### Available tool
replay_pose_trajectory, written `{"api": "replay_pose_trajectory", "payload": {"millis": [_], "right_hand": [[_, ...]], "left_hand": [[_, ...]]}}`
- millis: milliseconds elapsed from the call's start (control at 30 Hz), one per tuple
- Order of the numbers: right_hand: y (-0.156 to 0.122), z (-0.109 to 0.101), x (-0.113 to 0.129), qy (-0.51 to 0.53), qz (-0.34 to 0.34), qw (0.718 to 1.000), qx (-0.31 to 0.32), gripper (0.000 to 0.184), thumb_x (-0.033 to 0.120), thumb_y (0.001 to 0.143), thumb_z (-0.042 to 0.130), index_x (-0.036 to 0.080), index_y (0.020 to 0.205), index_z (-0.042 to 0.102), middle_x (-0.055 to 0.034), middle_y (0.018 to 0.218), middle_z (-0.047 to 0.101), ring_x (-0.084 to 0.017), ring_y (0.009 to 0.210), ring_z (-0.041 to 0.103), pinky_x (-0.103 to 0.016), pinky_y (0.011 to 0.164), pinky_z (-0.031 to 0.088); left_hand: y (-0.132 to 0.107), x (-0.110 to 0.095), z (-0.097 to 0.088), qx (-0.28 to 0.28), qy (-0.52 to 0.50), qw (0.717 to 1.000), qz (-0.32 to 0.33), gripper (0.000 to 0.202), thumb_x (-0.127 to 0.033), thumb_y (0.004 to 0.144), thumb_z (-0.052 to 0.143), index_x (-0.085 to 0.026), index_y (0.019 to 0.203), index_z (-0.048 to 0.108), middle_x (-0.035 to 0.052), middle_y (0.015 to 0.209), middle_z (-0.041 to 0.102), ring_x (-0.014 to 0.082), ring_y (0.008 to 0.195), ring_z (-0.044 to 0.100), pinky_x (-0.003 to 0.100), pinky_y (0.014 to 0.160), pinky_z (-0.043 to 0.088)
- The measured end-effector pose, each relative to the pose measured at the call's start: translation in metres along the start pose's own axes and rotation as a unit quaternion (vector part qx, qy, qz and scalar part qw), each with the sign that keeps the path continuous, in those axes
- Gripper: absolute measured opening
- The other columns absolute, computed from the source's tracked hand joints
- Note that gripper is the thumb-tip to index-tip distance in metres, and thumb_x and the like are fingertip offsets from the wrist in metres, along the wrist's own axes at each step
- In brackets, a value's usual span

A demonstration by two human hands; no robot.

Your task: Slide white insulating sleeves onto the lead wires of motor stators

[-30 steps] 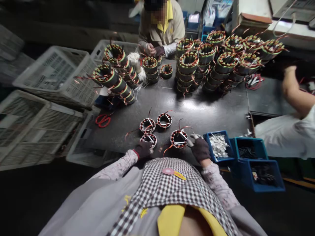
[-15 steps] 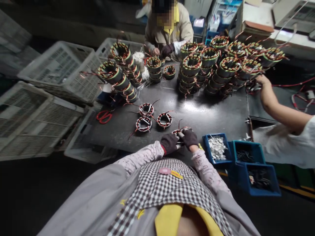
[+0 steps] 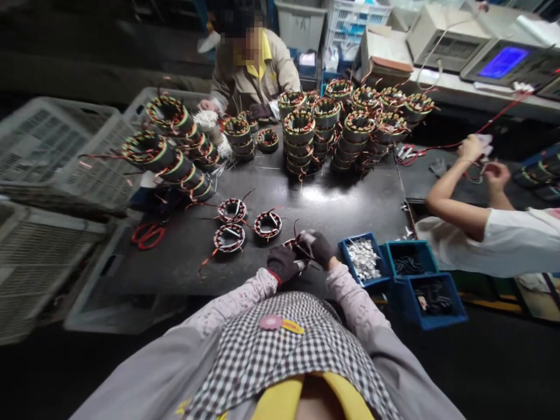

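In dark gloves with pale fingertips, both my hands are closed at a small wound motor stator point(image 3: 289, 242), mostly hidden by the gloves. My left hand point(image 3: 283, 263) grips its near side. My right hand point(image 3: 317, 247) has its fingers at the right side, where thin dark leads stick out; whether they pinch a lead or the ring is too small to tell. To the left lie three similar ring stators, the back one point(image 3: 231, 210), the front one point(image 3: 229, 238) and the right one point(image 3: 268, 225), each with a white strip across it and loose leads.
Stacks of larger stators point(image 3: 299, 143) line the table's back, with more stacks point(image 3: 168, 160) at left. Red-handled scissors point(image 3: 149, 235) lie left. Blue bins of white pieces point(image 3: 364, 258) and black pieces point(image 3: 433, 297) stand right. Co-workers sit opposite point(image 3: 251, 70) and at right point(image 3: 464, 224).
The view has swung right. My right hand has lifted slightly off the stator's near side, and dark leads now show between my hands. The co-worker at right has drawn back from the stacks.
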State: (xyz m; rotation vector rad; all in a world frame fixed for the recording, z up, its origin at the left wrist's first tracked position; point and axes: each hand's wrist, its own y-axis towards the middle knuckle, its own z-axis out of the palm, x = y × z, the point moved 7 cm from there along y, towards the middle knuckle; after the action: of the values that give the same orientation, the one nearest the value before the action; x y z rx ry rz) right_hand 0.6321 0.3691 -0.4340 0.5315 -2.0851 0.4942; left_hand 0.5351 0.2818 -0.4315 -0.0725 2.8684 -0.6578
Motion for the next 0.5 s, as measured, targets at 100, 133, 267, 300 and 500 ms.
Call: {"api": "replay_pose_trajectory", "payload": {"millis": [100, 133, 267, 300, 500], "right_hand": [[-0.002, -0.009, -0.008, 0.145, 0.020, 0.989, -0.034, 0.044, 0.068, 0.109, 0.059, 0.026, 0.096, 0.065, -0.0027, 0.085, 0.069, -0.024, 0.093, 0.067, -0.038, 0.092, 0.060], [-0.004, -0.006, -0.012, 0.193, 0.037, 0.980, -0.040, 0.046, 0.071, 0.104, 0.064, 0.026, 0.095, 0.065, -0.0025, 0.085, 0.069, -0.024, 0.091, 0.068, -0.039, 0.092, 0.061], [-0.021, 0.016, -0.024, 0.197, 0.080, 0.977, -0.006, 0.035, 0.058, 0.091, 0.079, 0.024, 0.096, 0.073, -0.0046, 0.094, 0.079, -0.025, 0.094, 0.072, -0.040, 0.093, 0.062], [-0.027, 0.020, -0.025, 0.162, 0.082, 0.983, 0.004, 0.028, 0.051, 0.094, 0.077, 0.024, 0.100, 0.076, -0.0058, 0.100, 0.082, -0.026, 0.099, 0.074, -0.040, 0.096, 0.062], [-0.040, 0.024, -0.027, 0.066, 0.116, 0.990, 0.035, 0.031, 0.029, 0.106, 0.065, 0.022, 0.131, 0.081, -0.0084, 0.135, 0.086, -0.025, 0.126, 0.078, -0.040, 0.116, 0.058]], "left_hand": [[0.003, -0.003, -0.001, 0.020, 0.005, 1.000, -0.004, 0.061, -0.054, 0.110, 0.070, 0.002, 0.128, 0.087, 0.0338, 0.131, 0.082, 0.0476, 0.128, 0.078, 0.049, 0.103, 0.057], [0.005, -0.002, 0.000, 0.026, 0.002, 1.000, -0.004, 0.061, -0.055, 0.110, 0.071, 0.001, 0.130, 0.086, 0.0321, 0.133, 0.082, 0.0466, 0.129, 0.077, 0.047, 0.105, 0.056], [0.005, 0.019, 0.004, 0.039, -0.034, 0.998, 0.028, 0.057, -0.050, 0.105, 0.078, -0.006, 0.141, 0.084, 0.0247, 0.138, 0.083, 0.0409, 0.128, 0.078, 0.043, 0.108, 0.058], [0.000, 0.027, 0.003, 0.032, -0.051, 0.997, 0.046, 0.052, -0.044, 0.106, 0.076, -0.010, 0.145, 0.083, 0.0218, 0.142, 0.082, 0.0380, 0.131, 0.078, 0.042, 0.111, 0.059], [-0.039, 0.089, -0.007, -0.094, -0.157, 0.980, -0.074, 0.055, -0.024, 0.109, 0.067, -0.011, 0.163, 0.069, 0.0192, 0.147, 0.081, 0.0314, 0.131, 0.079, 0.043, 0.117, 0.062]]}}
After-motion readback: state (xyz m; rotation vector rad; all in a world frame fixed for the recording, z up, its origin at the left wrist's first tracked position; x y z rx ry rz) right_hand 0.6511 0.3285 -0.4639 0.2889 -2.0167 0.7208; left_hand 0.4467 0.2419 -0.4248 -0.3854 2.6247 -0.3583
